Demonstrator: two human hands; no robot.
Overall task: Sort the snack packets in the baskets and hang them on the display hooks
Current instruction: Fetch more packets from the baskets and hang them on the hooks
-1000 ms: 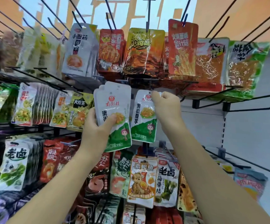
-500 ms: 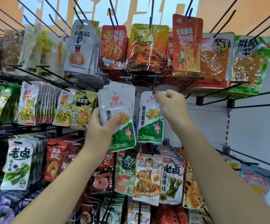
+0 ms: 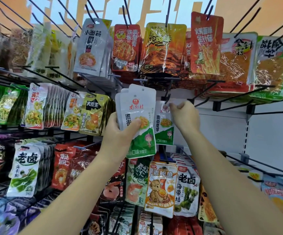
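Note:
My left hand grips a small stack of white-and-green snack packets, held upright in front of the display wall, thumb across the front one. To its right, my right hand pinches the top of a single matching packet right at the tip of a black display hook in the middle row. That packet hangs down below my fingers. Whether its hole is on the hook I cannot tell.
Hooks full of packets surround the spot: grey, red and orange ones above, yellow ones to the left, a bear-printed packet below. Bare black hooks jut from the white panel on the right. No basket is in view.
My right hand has carried the single packet up and back to the hook's tip. My left hand keeps its stack at about the same place. The view has moved closer to the shelf.

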